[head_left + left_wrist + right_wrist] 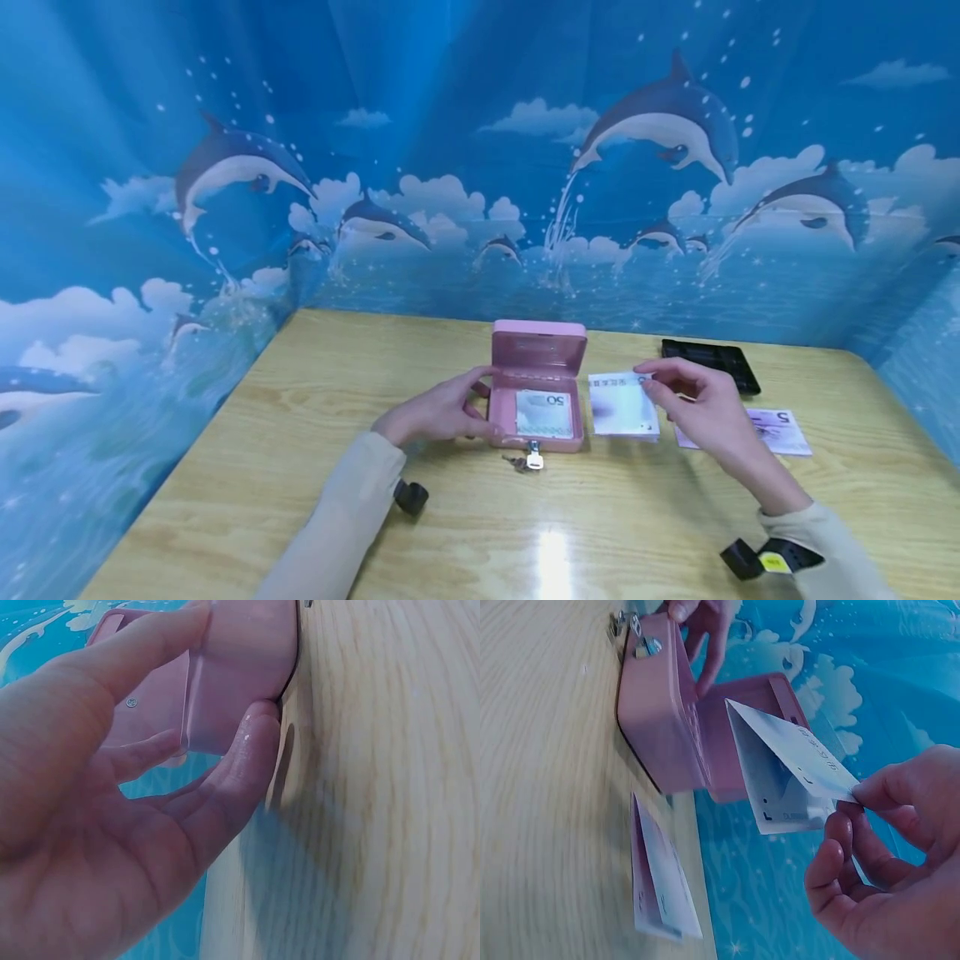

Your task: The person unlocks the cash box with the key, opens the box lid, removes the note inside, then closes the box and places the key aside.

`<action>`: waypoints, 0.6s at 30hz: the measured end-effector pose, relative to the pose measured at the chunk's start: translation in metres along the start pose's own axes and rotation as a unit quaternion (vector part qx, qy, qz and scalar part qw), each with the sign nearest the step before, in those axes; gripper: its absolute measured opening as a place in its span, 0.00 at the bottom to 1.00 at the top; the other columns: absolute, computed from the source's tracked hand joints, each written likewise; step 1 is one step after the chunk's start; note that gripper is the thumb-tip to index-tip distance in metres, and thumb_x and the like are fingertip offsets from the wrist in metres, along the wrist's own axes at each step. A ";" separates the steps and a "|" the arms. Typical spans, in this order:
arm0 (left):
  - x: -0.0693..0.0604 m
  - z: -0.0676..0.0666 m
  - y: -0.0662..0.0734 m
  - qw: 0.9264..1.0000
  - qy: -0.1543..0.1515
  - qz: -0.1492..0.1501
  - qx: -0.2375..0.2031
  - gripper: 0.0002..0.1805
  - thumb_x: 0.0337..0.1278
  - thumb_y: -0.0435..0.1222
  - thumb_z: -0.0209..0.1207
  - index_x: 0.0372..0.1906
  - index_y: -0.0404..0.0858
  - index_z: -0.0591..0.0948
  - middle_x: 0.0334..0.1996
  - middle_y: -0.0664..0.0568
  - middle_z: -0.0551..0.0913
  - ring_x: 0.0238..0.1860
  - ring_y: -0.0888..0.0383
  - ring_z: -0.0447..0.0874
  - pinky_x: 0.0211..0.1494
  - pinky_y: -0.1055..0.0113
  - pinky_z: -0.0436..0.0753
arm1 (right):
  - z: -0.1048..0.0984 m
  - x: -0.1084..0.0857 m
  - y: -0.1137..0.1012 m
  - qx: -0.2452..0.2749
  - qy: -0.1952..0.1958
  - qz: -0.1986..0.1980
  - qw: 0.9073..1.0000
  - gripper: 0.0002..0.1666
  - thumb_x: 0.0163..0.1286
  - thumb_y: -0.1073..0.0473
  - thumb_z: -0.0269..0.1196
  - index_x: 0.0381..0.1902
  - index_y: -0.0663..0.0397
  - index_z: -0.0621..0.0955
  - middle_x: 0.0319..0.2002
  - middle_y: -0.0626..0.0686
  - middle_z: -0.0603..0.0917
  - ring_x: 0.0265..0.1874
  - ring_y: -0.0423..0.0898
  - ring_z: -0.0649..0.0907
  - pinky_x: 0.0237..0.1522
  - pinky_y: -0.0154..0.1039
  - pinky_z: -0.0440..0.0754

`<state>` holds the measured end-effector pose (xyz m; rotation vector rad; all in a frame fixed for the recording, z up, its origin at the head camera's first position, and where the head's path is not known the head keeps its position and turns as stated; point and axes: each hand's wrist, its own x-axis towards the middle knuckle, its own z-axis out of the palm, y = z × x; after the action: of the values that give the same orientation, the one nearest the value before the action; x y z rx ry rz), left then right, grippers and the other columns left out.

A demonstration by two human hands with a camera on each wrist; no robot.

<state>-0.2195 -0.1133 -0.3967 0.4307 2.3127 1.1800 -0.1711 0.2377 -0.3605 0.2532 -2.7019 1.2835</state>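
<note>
A pink cash box (498, 421) stands on the table with its lid (538, 350) raised. Inside lies a pale green banknote (543, 414) marked 50. My left hand (442, 408) holds the box's left side, its thumb and fingers spread around the wall; the left wrist view shows the fingers (244, 757) against that wall. To the right of the box, my right hand (697, 408) pinches a folded pale banknote (784, 750) by one edge, above the table. Another folded banknote (660, 877) sits lower down in the right wrist view. A key (534, 459) hangs at the box's front lock.
Purple banknotes (783, 431) marked 5 lie on the table right of my right hand, partly hidden by it. Behind them is a black tray (712, 360). A blue dolphin-print curtain (450, 167) borders the wooden table (300, 483) at the back and sides.
</note>
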 end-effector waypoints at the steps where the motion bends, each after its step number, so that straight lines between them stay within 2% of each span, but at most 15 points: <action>1: 0.000 0.000 0.000 1.000 0.000 0.000 -0.001 0.55 0.50 0.49 0.76 0.80 0.58 0.57 0.69 0.46 0.73 0.52 0.54 0.84 0.47 0.61 0.88 | -0.002 -0.001 0.002 -0.001 0.003 0.000 1.000 0.14 0.79 0.56 0.59 0.57 0.50 0.85 0.43 0.54 0.85 0.33 0.39 0.80 0.27 0.34 0.82; 6: 0.000 0.000 -0.001 1.000 0.000 -0.001 -0.005 0.55 0.50 0.47 0.77 0.80 0.58 0.57 0.69 0.45 0.73 0.51 0.54 0.85 0.46 0.61 0.89 | -0.013 -0.005 0.010 -0.004 0.015 0.003 1.000 0.15 0.79 0.55 0.59 0.58 0.52 0.84 0.45 0.53 0.85 0.35 0.35 0.81 0.29 0.34 0.86; 10: 0.000 0.001 -0.001 1.000 0.000 -0.001 -0.008 0.55 0.50 0.46 0.77 0.80 0.58 0.58 0.69 0.45 0.73 0.50 0.55 0.85 0.46 0.61 0.89 | -0.022 -0.007 0.016 -0.019 0.020 0.030 0.999 0.18 0.79 0.52 0.58 0.59 0.52 0.83 0.45 0.51 0.84 0.35 0.34 0.80 0.30 0.34 0.87; 18: 0.001 0.001 -0.001 1.000 0.001 -0.003 -0.002 0.54 0.50 0.48 0.76 0.80 0.59 0.58 0.69 0.46 0.73 0.50 0.55 0.85 0.45 0.62 0.89 | -0.039 -0.015 0.029 -0.036 0.037 0.064 0.997 0.20 0.79 0.50 0.58 0.60 0.53 0.82 0.37 0.38 0.82 0.30 0.41 0.79 0.26 0.34 0.81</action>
<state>-0.2202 -0.1125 -0.3985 0.4201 2.3120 1.1820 -0.1606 0.2875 -0.3602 0.0247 -2.7323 1.1992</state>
